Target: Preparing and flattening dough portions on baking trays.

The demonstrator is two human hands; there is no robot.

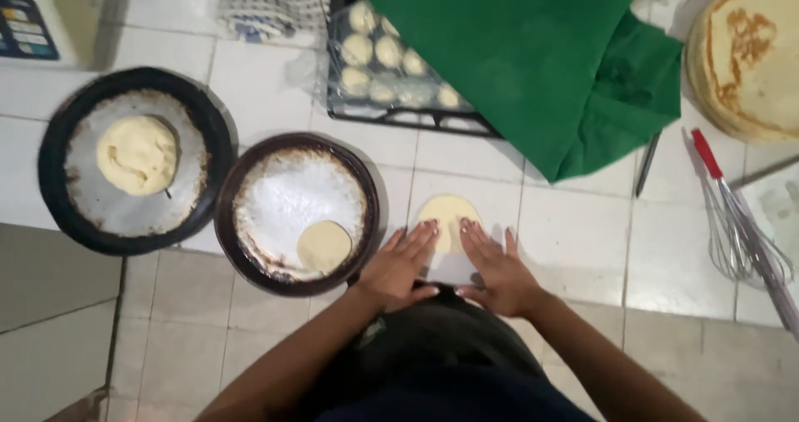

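Observation:
A flat round of pale dough [448, 215] lies on the white tiled counter [574, 247] in front of me. My left hand [401, 265] and my right hand [498, 269] lie flat side by side, fingers spread, with their fingertips on the near half of the dough. Neither hand grips anything. Left of my hands stands a round dark pan [297, 212] dusted with flour, holding a small dough disc [324, 245] at its near edge. Further left, a second dark pan [133, 160] carries a thicker dough round [136, 154].
A black tray [399, 110] of several dough balls under clear plastic sits at the back, partly under a green cloth [533, 56]. A stack of cooked flatbreads [749, 56] is at the far right, with a red-handled whisk [741, 222] and a dark utensil [647, 164] nearby.

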